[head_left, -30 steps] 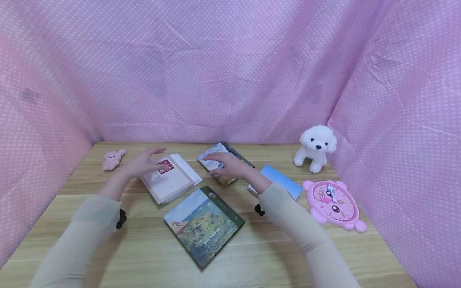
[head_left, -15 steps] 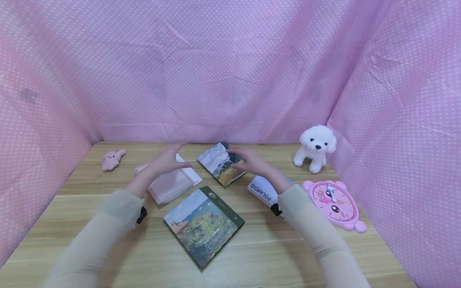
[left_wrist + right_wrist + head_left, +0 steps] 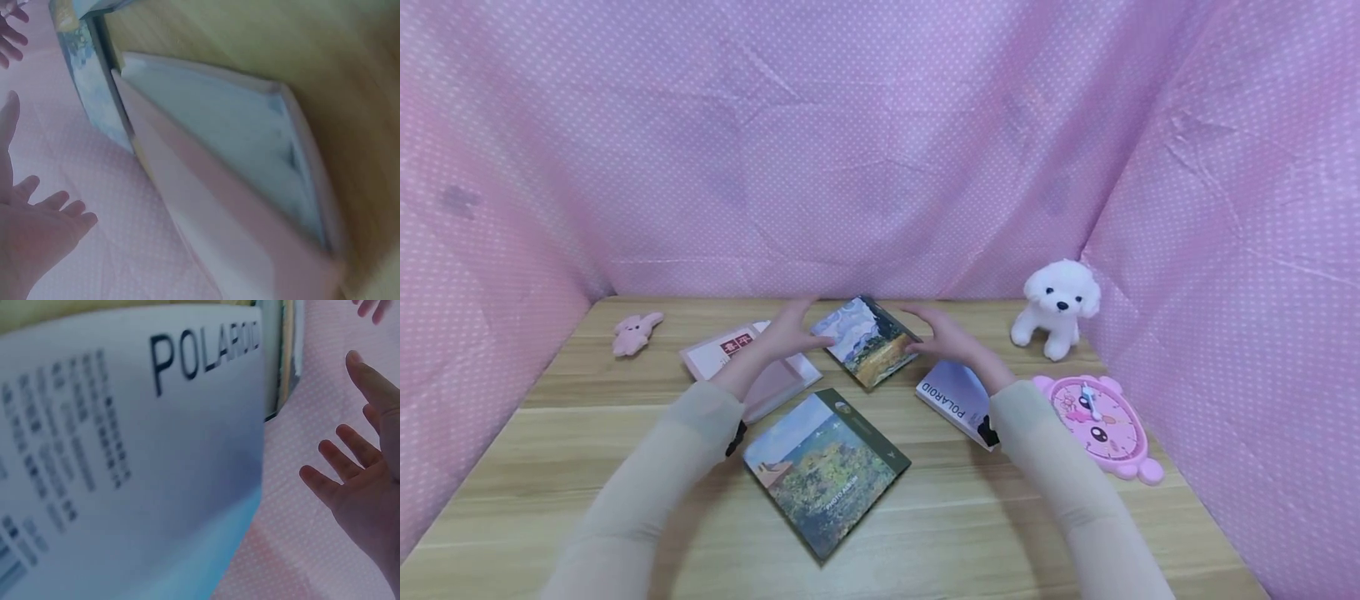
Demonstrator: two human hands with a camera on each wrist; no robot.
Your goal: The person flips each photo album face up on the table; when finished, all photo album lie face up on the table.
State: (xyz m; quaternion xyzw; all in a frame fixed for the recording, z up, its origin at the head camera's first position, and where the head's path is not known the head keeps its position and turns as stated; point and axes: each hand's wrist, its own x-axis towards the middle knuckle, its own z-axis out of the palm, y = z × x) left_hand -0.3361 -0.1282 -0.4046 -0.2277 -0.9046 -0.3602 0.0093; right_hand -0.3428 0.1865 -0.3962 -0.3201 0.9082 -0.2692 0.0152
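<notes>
Showing, across a wooden table, a stage seemingly before any grip: nothing lifted or held, all handling of the painted book apparently left undone. Lying to the front, a photo album with a green strip along one edge; beyond it, near the table's back edge, the painted book, flat, closed-looking and set cornerwise. Patterned on its cover with pale violet swirls at left, a dark patch toward the upper right and golden brown at the near corner. Poised at either side, with fingers parted and grasping nothing: left hand and right hand, fingertips clear of every object in both wrist views.
</notes>
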